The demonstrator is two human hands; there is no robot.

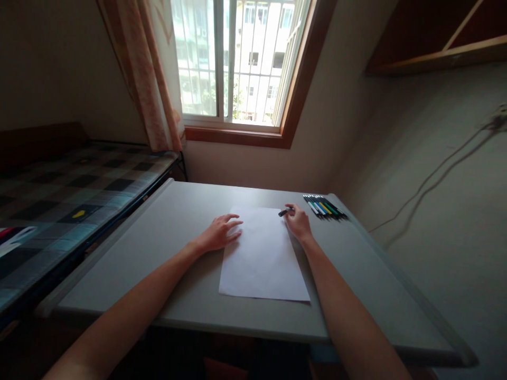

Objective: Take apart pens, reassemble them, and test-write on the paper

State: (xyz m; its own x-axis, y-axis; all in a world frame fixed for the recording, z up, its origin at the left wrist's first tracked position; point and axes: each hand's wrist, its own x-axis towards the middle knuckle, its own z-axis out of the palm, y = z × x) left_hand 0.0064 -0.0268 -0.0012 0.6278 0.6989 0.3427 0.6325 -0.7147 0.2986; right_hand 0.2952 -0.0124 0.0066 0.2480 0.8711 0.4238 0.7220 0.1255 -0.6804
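A blank white sheet of paper (263, 258) lies on the light grey table (150, 248) in front of me. My left hand (222, 232) rests at the sheet's left edge, its fingers spread and reaching over the paper. At the upper right edge of the sheet, my right hand (298, 219) holds a black marker pen (283, 212) between thumb and fingers. The pen is tilted, with its dark end pointing left above the paper. Whether its tip is capped, I cannot tell. No marks show on the sheet.
Several coloured marker pens (325, 207) lie side by side at the table's far right corner. A bed with a checked cover (91, 179) stands to the left. Behind the table are a barred window (257, 68) and a curtain (152, 79). A cable (428, 184) hangs along the right wall.
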